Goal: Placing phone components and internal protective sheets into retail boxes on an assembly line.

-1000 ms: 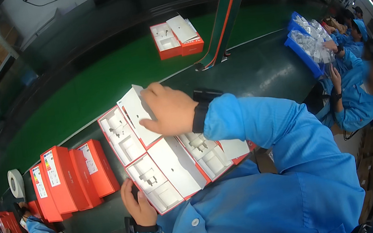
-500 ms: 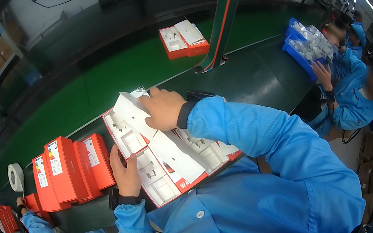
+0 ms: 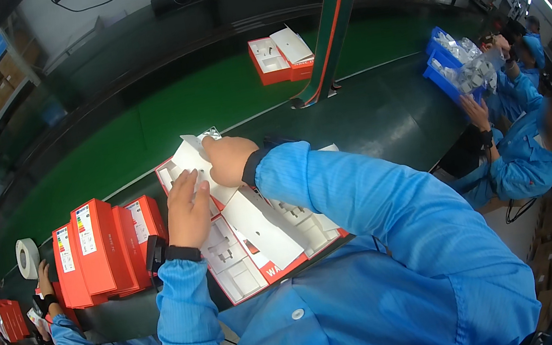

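Observation:
Several red boxes with white inner trays lie open side by side before me. My right hand (image 3: pixel 230 161) is closed on the white cardboard flap (image 3: pixel 191 155) of the far left box; its fingertips are partly hidden. Over that box's tray, my left hand (image 3: pixel 189 210) reaches in with fingers stretched out, close to the flap's lower part. The near open box (image 3: pixel 239 281) has a moulded white tray with small cutouts, and a second white flap (image 3: pixel 267 231) lies tilted beside it. My right sleeve covers part of the boxes on the right.
Stacked red boxes (image 3: pixel 99 252) and a roll of white tape (image 3: pixel 28 259) are at left, near a co-worker's hand. Another open red box (image 3: pixel 271 59) lies on the green belt (image 3: pixel 141 132), beside a slanted post (image 3: pixel 329 29). A blue bin (image 3: pixel 444 79) of clear bags stands at right by co-workers.
My left hand has moved from the box's left edge up over its tray. The right hand has shifted slightly left with the flap. At right, a co-worker's hand lifts a clear bag.

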Tool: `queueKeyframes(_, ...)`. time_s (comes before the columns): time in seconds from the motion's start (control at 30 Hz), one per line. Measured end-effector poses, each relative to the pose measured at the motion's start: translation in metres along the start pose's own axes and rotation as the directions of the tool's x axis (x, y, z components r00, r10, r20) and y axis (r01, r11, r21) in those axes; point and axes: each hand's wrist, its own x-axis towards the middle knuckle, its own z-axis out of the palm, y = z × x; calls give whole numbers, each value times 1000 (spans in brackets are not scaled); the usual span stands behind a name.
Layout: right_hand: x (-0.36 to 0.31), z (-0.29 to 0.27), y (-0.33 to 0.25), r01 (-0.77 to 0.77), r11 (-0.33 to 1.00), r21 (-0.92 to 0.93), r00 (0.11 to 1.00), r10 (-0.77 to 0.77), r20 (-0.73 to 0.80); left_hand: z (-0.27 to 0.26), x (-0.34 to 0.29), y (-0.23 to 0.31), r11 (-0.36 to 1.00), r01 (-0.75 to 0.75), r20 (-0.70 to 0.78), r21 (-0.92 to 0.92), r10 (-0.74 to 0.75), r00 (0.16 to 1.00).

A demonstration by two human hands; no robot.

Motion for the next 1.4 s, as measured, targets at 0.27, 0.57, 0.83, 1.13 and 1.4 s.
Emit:
queueKeyframes(0.27, 1, 12, 5, 48, 999, 21, 999, -49, 22, 4, 11, -12, 983, 22, -47, -184, -32, 998)
queueKeyframes(0.57, -11, 5, -11, 12, 981, -194, 998, -24, -57, 14, 24, -26, 898, 89, 81, -431, -60, 995)
queueKeyframes(0.83, -9, 4, -14, -115, 964, -241, 993, 109, -38, 18, 31, -32, 569, 145, 26, -810, -212, 977)
queueKeyframes(1.13, 10, 9, 24, -202, 963, -181, 974, 177, -145, 16, 25, -7, 493, 167, -16, -854, -345, 938)
queueKeyframes(1.4, -9, -4, 20, -274, 957, -89, 951, 257, -170, 26, 31, -27, 772, 337, 62, -539, -363, 930)
